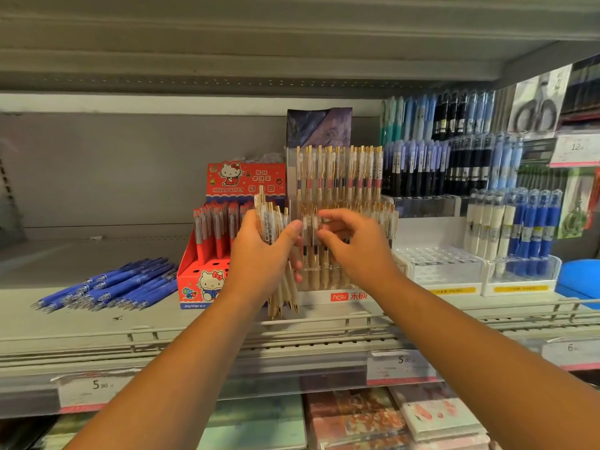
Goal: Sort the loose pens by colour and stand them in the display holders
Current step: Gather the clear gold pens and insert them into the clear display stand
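Shelf display, left to right: blue pens (110,284) lie loose in a heap well to the left of the clear holder (324,295); a red box (207,274) of red pens stands just beside the holder's left side; the left hand (259,258) grips a bundle of cream pens (272,222) before its left edge; the right hand (357,245) pinches one cream pen (311,235) at its front row; white racks (438,271) stand to its right.
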{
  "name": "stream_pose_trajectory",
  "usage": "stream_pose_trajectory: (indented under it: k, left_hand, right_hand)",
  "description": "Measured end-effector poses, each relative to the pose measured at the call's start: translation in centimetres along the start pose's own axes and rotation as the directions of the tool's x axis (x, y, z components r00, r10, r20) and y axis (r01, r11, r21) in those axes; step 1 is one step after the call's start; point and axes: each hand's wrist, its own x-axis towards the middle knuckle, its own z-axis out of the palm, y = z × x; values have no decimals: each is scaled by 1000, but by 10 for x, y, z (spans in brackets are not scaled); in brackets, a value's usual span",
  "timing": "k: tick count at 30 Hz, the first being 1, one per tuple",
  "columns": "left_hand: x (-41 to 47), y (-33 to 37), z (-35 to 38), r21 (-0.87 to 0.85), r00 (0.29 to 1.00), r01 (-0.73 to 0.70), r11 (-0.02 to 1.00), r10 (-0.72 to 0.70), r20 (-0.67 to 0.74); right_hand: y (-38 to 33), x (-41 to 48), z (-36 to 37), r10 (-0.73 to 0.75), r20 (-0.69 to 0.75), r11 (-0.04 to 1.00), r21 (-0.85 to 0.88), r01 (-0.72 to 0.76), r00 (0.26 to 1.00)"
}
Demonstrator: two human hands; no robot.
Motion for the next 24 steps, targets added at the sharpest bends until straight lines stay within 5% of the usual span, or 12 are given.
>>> stream_pose_trajectory:
  k: [5,8,15,24]
  left_hand:
    - [1,-1,1,-28,999,2,1000,-1,36]
    - [0,-2,1,-44,997,9,999,-6,76]
    - [-2,0,2,-81,992,43,996,-32,124]
    - [-3,1,3,-107,996,35,994,-26,81]
  right_hand:
    - [-6,-3,-1,-113,-111,994,-19,111,987]
    - [-13,-7,1,-159,2,985,62,159,987]
    - [-20,-10,-1,-46,209,943,330,-26,977]
    - [-18,-6,-10,14,194,887,451,-102,981]
